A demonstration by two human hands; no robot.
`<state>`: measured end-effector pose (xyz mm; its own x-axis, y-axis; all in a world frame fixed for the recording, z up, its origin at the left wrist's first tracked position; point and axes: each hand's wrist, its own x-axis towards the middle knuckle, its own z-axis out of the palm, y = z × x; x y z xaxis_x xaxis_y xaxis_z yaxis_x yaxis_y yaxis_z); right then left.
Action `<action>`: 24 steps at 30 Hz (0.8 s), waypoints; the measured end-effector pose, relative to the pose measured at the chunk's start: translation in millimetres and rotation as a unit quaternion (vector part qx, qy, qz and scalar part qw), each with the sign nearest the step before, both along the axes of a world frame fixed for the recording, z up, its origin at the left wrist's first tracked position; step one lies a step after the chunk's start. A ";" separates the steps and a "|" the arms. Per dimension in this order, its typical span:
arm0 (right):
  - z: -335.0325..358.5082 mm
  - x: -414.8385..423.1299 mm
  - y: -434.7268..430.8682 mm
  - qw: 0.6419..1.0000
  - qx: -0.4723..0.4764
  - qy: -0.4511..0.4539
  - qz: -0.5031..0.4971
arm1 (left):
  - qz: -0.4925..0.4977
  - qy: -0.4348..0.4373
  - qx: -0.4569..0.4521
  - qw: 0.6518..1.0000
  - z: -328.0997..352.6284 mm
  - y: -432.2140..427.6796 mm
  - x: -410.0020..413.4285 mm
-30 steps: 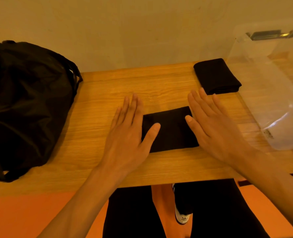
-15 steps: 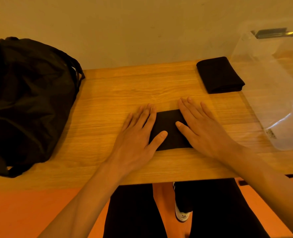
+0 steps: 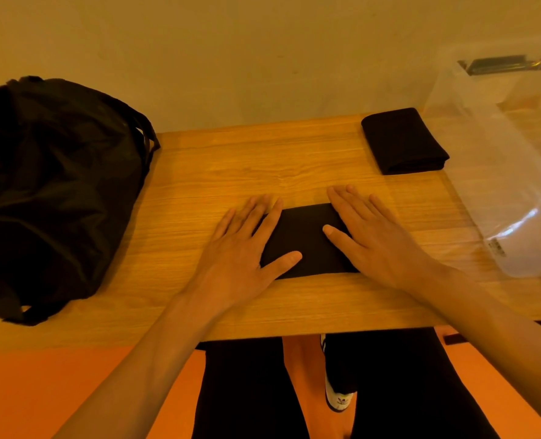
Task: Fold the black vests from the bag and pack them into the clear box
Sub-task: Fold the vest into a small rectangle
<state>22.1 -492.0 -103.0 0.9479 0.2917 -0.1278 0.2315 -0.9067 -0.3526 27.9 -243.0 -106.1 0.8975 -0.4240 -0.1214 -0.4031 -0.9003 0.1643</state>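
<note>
While lying flat, left grip (image 3: 234, 258) and right grip (image 3: 380, 245) press a folded vest (image 3: 307, 236).
Straight fingers (image 3: 253, 210), clutching nothing, frame centre.

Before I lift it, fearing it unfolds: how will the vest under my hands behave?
Probably floppy: the vest is soft cloth lying flat under the left hand and right hand, so its folds may sag open. Being thin, likely light. Flat on the table, it shouldn't roll.

L hand (image 3: 237, 248), R hand (image 3: 373, 239): flat, fingers straight, seemingly pressing.
</note>
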 end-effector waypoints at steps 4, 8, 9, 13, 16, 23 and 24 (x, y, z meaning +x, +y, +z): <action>22.0 2.2 -3.8 0.995 0.081 0.057 -0.009 | 0.027 0.049 -0.117 0.992 10.9 9.0 -4.9; 41.3 1.4 -11.0 0.979 0.188 0.005 -0.074 | 0.140 0.011 -0.273 0.952 32.3 8.5 -1.5; 44.3 2.4 -13.5 0.967 0.230 0.007 -0.107 | 0.183 0.011 -0.290 0.939 37.9 7.7 2.2; 52.0 10.6 -15.5 0.939 0.259 0.106 -0.201 | 0.302 0.153 -0.286 0.896 52.0 1.5 14.6; 54.4 16.0 -9.0 0.929 0.243 0.163 -0.227 | 0.291 0.209 -0.256 0.898 58.0 -12.0 18.1; 62.3 24.7 -0.8 0.932 0.192 0.211 -0.224 | 0.260 0.243 -0.218 0.909 65.6 -31.3 27.0; 63.6 24.8 -0.9 0.930 0.195 0.216 -0.226 | 0.256 0.246 -0.215 0.910 65.3 -31.7 28.0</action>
<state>46.9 -492.8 -39.5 0.8694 -0.0193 -0.4937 -0.3818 -0.6604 -0.6466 55.8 -274.7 -40.8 0.8728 -0.0692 -0.4831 0.2681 -0.7592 0.5931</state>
